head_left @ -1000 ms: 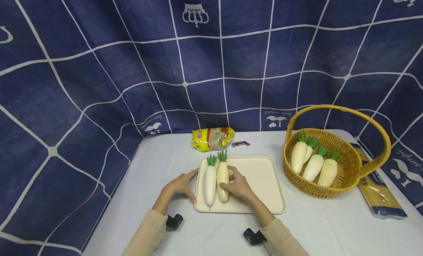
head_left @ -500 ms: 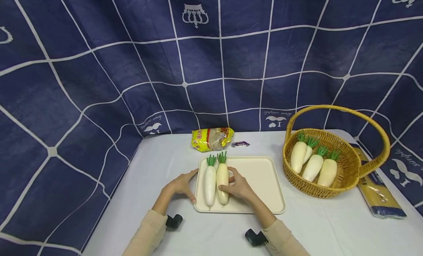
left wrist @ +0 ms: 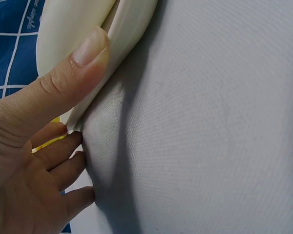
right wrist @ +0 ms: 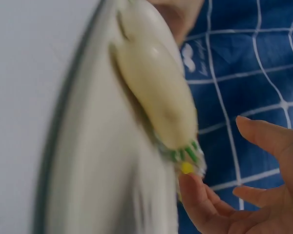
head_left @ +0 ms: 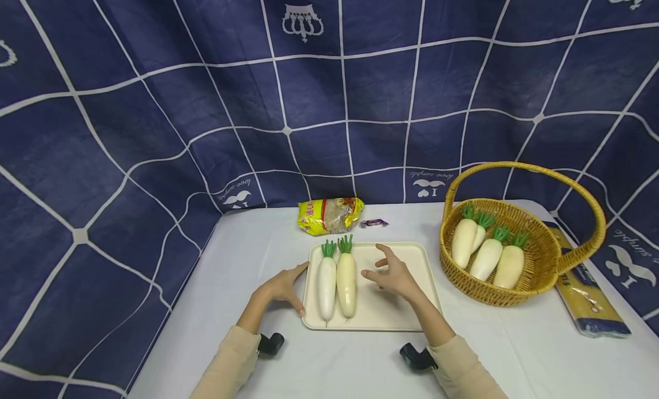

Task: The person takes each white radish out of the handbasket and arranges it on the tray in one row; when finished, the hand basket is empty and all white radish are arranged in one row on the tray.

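Two white radishes with green tops lie side by side on the left part of a cream tray (head_left: 373, 316). The left radish (head_left: 326, 287) is whiter; the right radish (head_left: 347, 284) is more yellowish. At the tray's left edge rests my left hand (head_left: 280, 287), thumb and fingers spread apart; in the left wrist view its thumb (left wrist: 88, 53) lies against the tray's side. My right hand (head_left: 396, 277) hovers over the tray, right of the yellowish radish, holding nothing. Its fingers are parted in the right wrist view, apart from the radish (right wrist: 158, 92).
A wicker basket (head_left: 479, 294) with a tall handle stands at the right, holding several more radishes (head_left: 486, 260). Beside it lies a gold packet (head_left: 592, 301). Behind the tray are a yellow food bag (head_left: 329, 216) and a small purple-wrapped sweet (head_left: 374, 222).
My right hand has let go of the yellowish radish and moved off to the right. The left hand and both radishes on the tray stay in place.
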Motion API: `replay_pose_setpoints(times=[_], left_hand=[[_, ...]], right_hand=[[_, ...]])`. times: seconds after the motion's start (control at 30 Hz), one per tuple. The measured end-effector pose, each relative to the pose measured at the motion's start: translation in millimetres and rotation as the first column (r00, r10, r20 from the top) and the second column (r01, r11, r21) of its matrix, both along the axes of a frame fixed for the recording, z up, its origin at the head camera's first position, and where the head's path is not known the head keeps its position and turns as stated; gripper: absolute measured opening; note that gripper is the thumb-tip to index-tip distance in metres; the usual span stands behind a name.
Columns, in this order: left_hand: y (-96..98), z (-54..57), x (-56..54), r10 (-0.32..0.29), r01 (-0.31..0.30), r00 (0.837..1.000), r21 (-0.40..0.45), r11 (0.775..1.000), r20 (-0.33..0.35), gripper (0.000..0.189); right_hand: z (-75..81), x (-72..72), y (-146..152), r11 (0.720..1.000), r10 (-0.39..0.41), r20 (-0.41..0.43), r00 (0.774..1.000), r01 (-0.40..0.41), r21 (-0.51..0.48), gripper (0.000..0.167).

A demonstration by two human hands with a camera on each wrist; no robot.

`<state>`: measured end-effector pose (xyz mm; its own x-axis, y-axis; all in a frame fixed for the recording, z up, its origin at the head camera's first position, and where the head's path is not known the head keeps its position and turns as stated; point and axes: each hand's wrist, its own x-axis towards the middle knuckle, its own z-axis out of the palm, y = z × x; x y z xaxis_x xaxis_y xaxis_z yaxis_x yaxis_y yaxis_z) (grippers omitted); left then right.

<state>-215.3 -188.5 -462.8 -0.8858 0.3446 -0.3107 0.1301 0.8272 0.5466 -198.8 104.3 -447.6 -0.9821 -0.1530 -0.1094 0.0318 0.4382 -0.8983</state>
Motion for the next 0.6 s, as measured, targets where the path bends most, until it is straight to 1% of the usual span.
replay_pose_setpoints(times=[0.1, 0.2, 0.37, 0.47, 0.6], left_hand=[[-0.4, 0.3, -0.2, 0.000, 0.000, 1.000, 0.001, 1.000, 0.002, 0.126], [0.3, 1.2, -1.1, 0.000, 0.000, 1.000, 0.010, 1.000, 0.000, 0.126], [0.7, 1.2, -1.5, 0.008, -0.008, 1.000, 0.013, 1.000, 0.004, 0.126], [0.6, 1.3, -1.1, 0.013, -0.013, 1.000, 0.007, 1.000, 0.006, 0.126], [0.3, 1.4, -0.7, 0.016, -0.016, 1.000, 0.002, 1.000, 0.009, 0.127]], right_hand=[[11.0, -1.0, 17.6, 1.000, -0.002, -0.035, 0.999, 0.002, 0.006, 0.081], [23.9, -1.2, 37.4, 1.000, -0.006, -0.089, 0.996, 0.008, 0.028, 0.078], [44.0, -1.1, 74.5, 0.999, -0.035, -0.174, 0.984, 0.040, 0.030, 0.075], [53.1, -1.1, 96.9, 0.993, -0.075, -0.222, 0.972, 0.094, 0.072, 0.075], [61.4, -0.8, 123.4, 0.980, -0.134, -0.233, 0.963, 0.165, 0.115, 0.075]])
